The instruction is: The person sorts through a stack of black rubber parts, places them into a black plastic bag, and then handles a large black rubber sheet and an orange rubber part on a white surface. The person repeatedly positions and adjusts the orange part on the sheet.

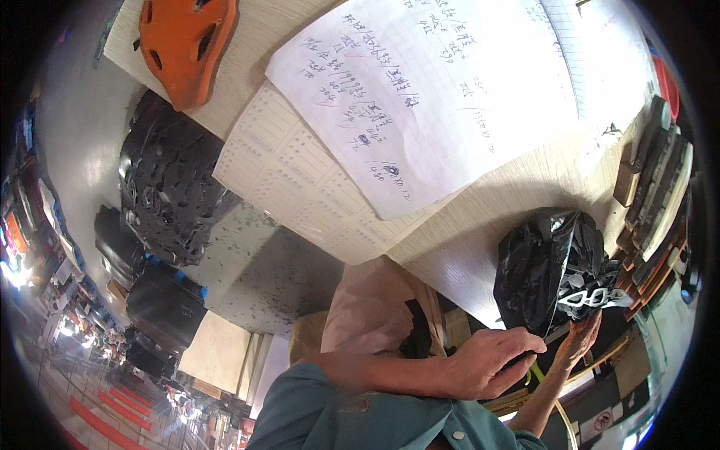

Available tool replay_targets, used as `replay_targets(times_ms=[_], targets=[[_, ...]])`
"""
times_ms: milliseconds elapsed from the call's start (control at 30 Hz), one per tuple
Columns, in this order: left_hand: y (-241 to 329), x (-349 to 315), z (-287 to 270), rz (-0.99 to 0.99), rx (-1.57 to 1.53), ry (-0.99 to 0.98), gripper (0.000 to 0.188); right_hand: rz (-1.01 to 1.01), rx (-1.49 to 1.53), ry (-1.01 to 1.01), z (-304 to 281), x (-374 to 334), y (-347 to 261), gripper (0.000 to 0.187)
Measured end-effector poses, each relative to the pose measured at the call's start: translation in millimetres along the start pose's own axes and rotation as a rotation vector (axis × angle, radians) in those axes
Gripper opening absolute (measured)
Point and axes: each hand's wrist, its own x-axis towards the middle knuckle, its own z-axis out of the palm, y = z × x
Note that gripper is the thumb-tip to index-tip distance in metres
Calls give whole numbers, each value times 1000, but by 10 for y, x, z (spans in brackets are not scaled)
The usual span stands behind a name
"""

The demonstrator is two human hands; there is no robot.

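A black plastic bag [529, 277] bulges at the right edge of the table. A white plastic piece with openings [585, 298] shows at its lower right part. My right hand [581, 341] reaches up from below and grips the bag's lower right side; its fingertips are partly hidden. Just below the bag's lower tip is my left hand [495, 364], its fingers curled and closed. What the left fingers hold, if anything, is hidden.
Handwritten sheets [450, 105] and a printed label sheet [300, 180] lie on the table [442, 247]. An orange perforated plastic shell [184, 49] is at upper left. Black perforated pieces [169, 187] are heaped below it. Dark and pale slabs [660, 180] stack at far right.
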Motion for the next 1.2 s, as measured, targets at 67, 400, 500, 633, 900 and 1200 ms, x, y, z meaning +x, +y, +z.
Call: replay_targets(times_ms=[67, 400, 500, 633, 900, 1200], targets=[[10, -6, -7, 9, 29, 8, 36, 17, 246, -14, -48, 66, 76, 77], [61, -34, 15, -25, 46, 4, 44, -82, 120, -201, -70, 458, 109, 58], [66, -54, 32, -57, 52, -45, 51, -230, -1, -201, -1, 492, 50, 51], [50, -58, 61, -31, 69, 16, 39, -400, -155, -206, 72, 484, -44, 52], [17, -93, -6, -46, 80, 8, 37, -77, 290, -236, -263, 539, 377, 58], [42, -140, -22, -54, 78, -48, 45, -334, -115, -347, -510, 846, 609, 40]])
